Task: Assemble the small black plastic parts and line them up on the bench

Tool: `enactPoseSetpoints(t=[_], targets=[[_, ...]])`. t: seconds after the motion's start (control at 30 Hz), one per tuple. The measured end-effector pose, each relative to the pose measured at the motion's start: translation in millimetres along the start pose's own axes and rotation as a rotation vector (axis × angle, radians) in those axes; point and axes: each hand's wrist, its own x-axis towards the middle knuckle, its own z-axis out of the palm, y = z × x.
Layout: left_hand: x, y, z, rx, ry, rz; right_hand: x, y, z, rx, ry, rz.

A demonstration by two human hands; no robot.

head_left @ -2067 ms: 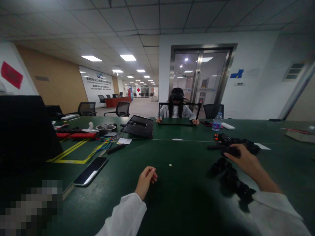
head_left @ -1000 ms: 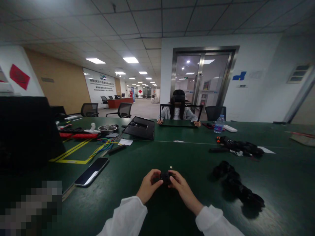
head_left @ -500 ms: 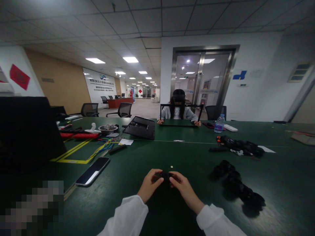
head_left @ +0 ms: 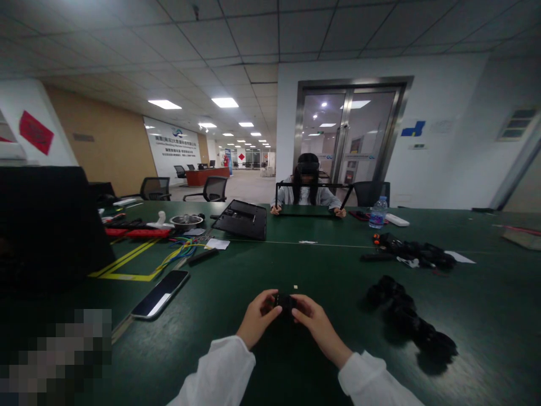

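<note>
Between my two hands is a small black part (head_left: 286,303), dark and too small to name for sure. My left hand (head_left: 258,316) pinches it from the left, thumb in front and fingers behind. From the right, my right hand (head_left: 315,321) grips the same part with thumb and fingertips. Much of the part is covered by my fingers. A tiny pale square piece (head_left: 295,287) lies on the green table (head_left: 236,270) just beyond it. To the right rests a row of black jointed pieces (head_left: 409,321).
Left of my hands lies a phone (head_left: 161,294). Farther back are coloured wires (head_left: 180,254), a metal bowl (head_left: 186,221) and a black panel (head_left: 240,220). Across the table a person holds a black frame (head_left: 313,214). A water bottle (head_left: 377,214) and more black parts (head_left: 422,254) stand right.
The black part has turned slightly between my fingers, while both hands stay in nearly the same place. The person opposite has lowered the frame's top edge a little.
</note>
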Motion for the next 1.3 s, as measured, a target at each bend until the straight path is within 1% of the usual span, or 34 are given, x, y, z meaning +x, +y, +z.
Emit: enactPoseSetpoints(t=[0.1,0.17,0.37,0.5,0.6,0.73,0.97,1.1,1.3], targets=[[1,-1,0.6,0.044,-0.013,-0.026,0,1,-1,-0.016,-0.026,-0.002],[0,-1,0.7,0.071,-0.033,-0.019,0,3,-1,-0.011,-0.031,-0.012],[-3,3,0.0,0.120,-0.087,0.093,1,1,1,0.028,-0.013,-0.012],[-4,3,-1.0,0.143,-0.116,0.132,2,1,1,0.047,0.007,-0.026],[-4,3,-1.2,0.136,-0.106,0.131,2,2,0,0.054,-0.005,-0.027],[-4,4,-0.4,0.108,-0.113,0.084,2,4,-2,0.047,-0.024,-0.043],[-4,5,2.5,0.114,-0.094,0.054,6,11,-2,0.070,-0.019,-0.063],[-6,10,1.4,0.161,-0.083,0.045,4,8,-3,0.068,-0.046,-0.025],[-6,12,0.2,0.275,-0.026,0.083,2,6,-4,0.074,-0.091,-0.041]])
